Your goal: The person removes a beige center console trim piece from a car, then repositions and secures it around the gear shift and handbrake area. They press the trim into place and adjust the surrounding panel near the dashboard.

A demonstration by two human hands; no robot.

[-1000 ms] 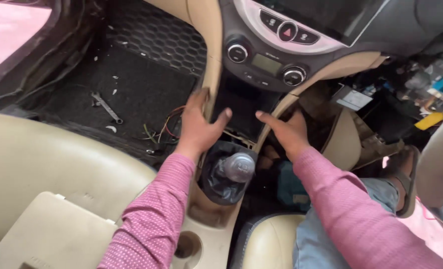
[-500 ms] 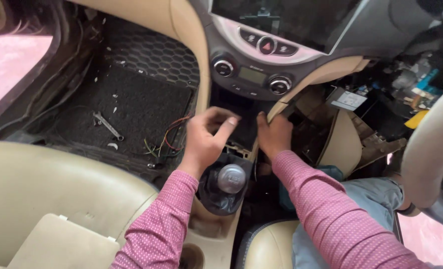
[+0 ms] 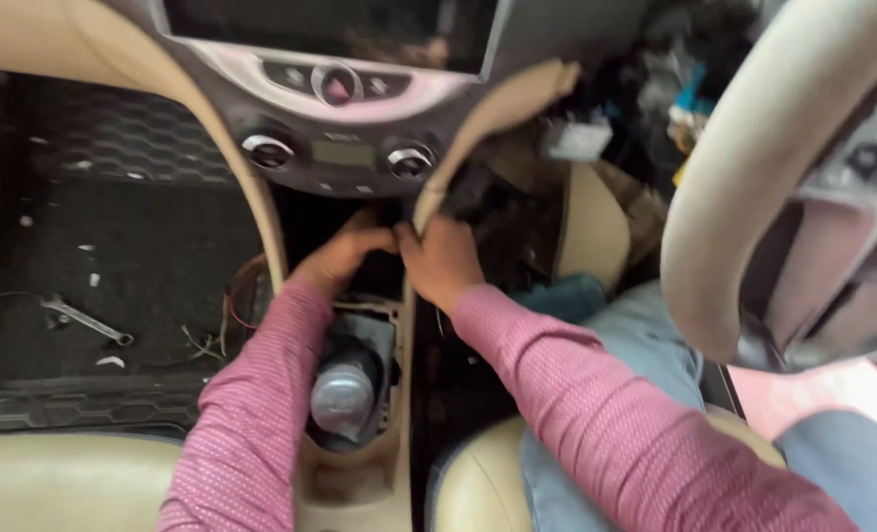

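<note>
I look down into a car's centre console [image 3: 261, 197], beige trim around a dark panel with two round knobs. My left hand [image 3: 345, 258] reaches into the dark cavity below the knobs, its fingers curled and partly hidden. My right hand [image 3: 443, 261] grips the lower end of the beige right-hand trim strip [image 3: 493, 118], right beside my left hand. Both sleeves are pink. The gear lever knob [image 3: 342, 396] with its dark boot stands just behind my left wrist. What the left fingers touch is hidden.
A beige steering wheel [image 3: 754, 187] fills the right side. On the black passenger floor mat [image 3: 113, 256] lie a spanner [image 3: 86, 320] and small bits. Loose red and dark wires [image 3: 234, 300] hang beside the console. Exposed wiring and parts [image 3: 655, 89] show under the dashboard.
The view has swung to the right and closer. Both hands have moved forward from the gear lever area into the cavity under the knobs, and the right hand has closed on the trim strip.
</note>
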